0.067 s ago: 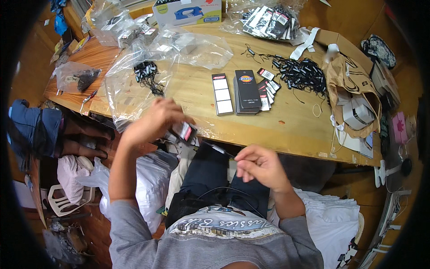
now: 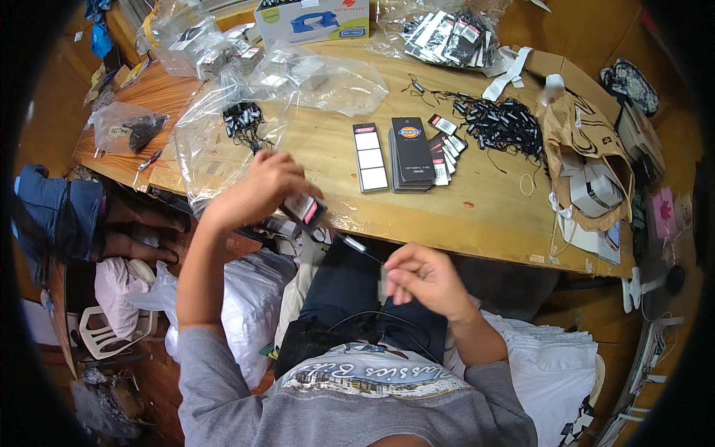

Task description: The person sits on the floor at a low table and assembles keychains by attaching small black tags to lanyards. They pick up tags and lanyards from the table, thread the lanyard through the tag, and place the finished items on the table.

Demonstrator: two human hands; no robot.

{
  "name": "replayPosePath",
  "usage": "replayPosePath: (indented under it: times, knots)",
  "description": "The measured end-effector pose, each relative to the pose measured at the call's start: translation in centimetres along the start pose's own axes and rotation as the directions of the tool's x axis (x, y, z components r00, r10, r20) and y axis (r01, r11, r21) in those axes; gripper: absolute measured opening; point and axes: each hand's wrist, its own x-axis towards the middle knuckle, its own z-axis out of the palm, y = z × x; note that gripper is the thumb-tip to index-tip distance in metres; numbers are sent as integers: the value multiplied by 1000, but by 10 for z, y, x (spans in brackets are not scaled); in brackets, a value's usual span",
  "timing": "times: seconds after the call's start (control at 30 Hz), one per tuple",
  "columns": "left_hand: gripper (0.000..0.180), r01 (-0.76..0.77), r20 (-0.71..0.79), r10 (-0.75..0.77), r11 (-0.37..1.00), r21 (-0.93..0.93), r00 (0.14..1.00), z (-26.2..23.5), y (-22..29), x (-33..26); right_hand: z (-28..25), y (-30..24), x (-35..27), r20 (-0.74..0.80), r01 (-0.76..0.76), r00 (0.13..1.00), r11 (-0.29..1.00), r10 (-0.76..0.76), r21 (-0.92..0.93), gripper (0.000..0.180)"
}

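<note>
My left hand (image 2: 267, 188) is closed on a few small hang tags (image 2: 304, 210), black and white with a red patch, just off the table's front edge. From the tags a black string runs toward my right hand (image 2: 428, 281), with a small pale plastic piece (image 2: 355, 244) on it. The fingers of my right hand pinch the string's end above my lap. On the table (image 2: 313, 160) beyond lie a stack of tall black tags (image 2: 411, 149), a stack of white-panelled labels (image 2: 370, 160) and several small tags (image 2: 445, 145) fanned beside them.
Black tag strings are heaped (image 2: 499, 123) at the right, near a brown paper bag (image 2: 585, 156). A clear plastic bag (image 2: 201, 141) with more strings lies at the left. Bagged tags (image 2: 450, 39) and an iron box (image 2: 313, 21) stand at the back. Another person's legs (image 2: 141, 216) show at left.
My right hand has shifted slightly left. The string's pale piece has moved a little left and up, toward the tags. My left hand still holds the tags, its wrist slightly turned.
</note>
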Motion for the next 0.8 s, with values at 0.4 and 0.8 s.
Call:
replayPosePath:
  times: [0.4,0.8]
  knots:
    - [26,127,-160,-139,988,-87,977,37,-31,86,-50,-56,49,-180,94,831,452,-527,-887,18]
    - [73,379,-294,-362,925,0,884,55,-20,112,-102,-83,153,-39,-35,986,24,-160,-999,72]
